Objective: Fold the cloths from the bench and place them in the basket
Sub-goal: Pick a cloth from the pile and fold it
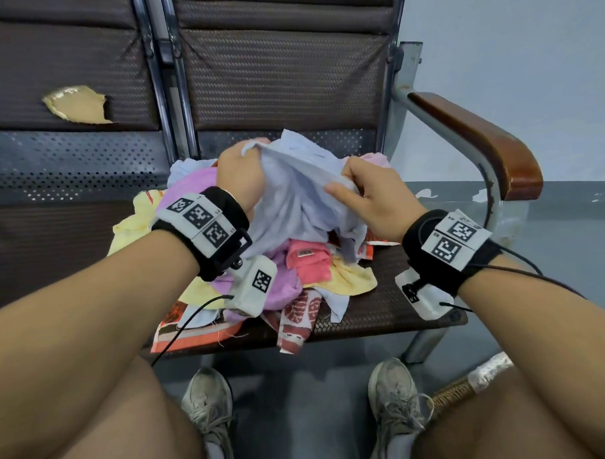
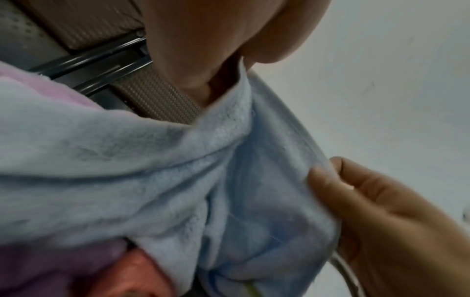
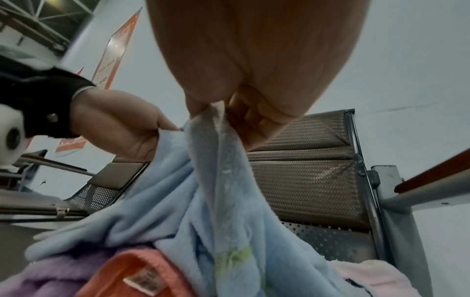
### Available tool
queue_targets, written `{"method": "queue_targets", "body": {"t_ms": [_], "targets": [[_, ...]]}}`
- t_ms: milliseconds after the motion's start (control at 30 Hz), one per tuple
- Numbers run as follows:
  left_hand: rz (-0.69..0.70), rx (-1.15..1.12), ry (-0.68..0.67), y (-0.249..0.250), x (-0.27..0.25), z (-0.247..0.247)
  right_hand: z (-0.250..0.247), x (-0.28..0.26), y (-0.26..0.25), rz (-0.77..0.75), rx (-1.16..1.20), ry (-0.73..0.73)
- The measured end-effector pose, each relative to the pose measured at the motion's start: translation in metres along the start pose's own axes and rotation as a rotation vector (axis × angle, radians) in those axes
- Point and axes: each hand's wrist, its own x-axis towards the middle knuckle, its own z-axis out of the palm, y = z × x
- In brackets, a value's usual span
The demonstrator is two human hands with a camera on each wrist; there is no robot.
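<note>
Seating fills the view: a row of brown woven-pad metal chairs, whose nearest seat is the surface (image 1: pixel 393 305) carrying everything. On it lies a loose heap of small cloths (image 1: pixel 261 265), yellow, purple, coral-pink and red-printed ones tangled together and spilling toward the front edge. Raised above the heap is the pale blue fleecy cloth (image 1: pixel 293 195), bunched and twisted, its lower part trailing down into the pile. The left hand (image 1: pixel 239 176) is clamped on one upper edge of it; the right hand (image 1: pixel 368 196) pinches another part of the edge between thumb and fingers. No basket shows in any view.

Judged from this, the cloth is being sorted out for its first fold. The risks lie in the tangle: since the blue cloth's tail sits among the others, lifting it could drag a neighbour, such as the coral-pink towel with a sewn label (image 1: pixel 307 260), off the front of the surface to the floor. If the two grips are not on matching corners, the fold would likely come out skewed.
</note>
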Motion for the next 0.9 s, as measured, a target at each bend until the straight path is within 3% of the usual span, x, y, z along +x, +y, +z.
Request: {"method": "queue_targets", "body": {"t_ms": [133, 233, 333, 433, 500, 567, 767, 833, 900], "targets": [[0.025, -0.183, 0.005, 0.011, 0.001, -0.004, 0.003, -0.005, 0.008, 0.089, -0.087, -0.198], [0.062, -0.094, -0.017, 0.011, 0.0, -0.007, 0.007, -0.009, 0.02, 0.282, -0.309, -0.339], [0.094, 0.187, 0.017, 0.004, -0.002, -0.007, 0.005, -0.012, 0.022, 0.311, -0.08, -0.146], [0.094, 0.489, 0.011, -0.005, -0.001, -0.01, -0.002, -0.007, 0.01, 0.183, 0.141, 0.052], [0.068, 0.596, -0.02, -0.009, 0.001, -0.012, -0.007, -0.003, 0.0, 0.08, 0.135, 0.048], [0.066, 0.64, -0.028, -0.013, 0.003, -0.013, -0.007, -0.002, -0.01, 0.027, 0.109, -0.059], [0.16, 0.528, 0.022, -0.008, 0.007, -0.012, 0.019, -0.012, -0.016, 0.213, -0.13, -0.607], [0.146, 0.389, 0.017, -0.003, 0.003, -0.007, 0.027, -0.011, -0.018, 0.237, -0.171, -0.613], [0.128, 0.218, -0.028, 0.005, -0.005, 0.0, 0.035, -0.007, -0.019, 0.269, -0.11, -0.478]]}}
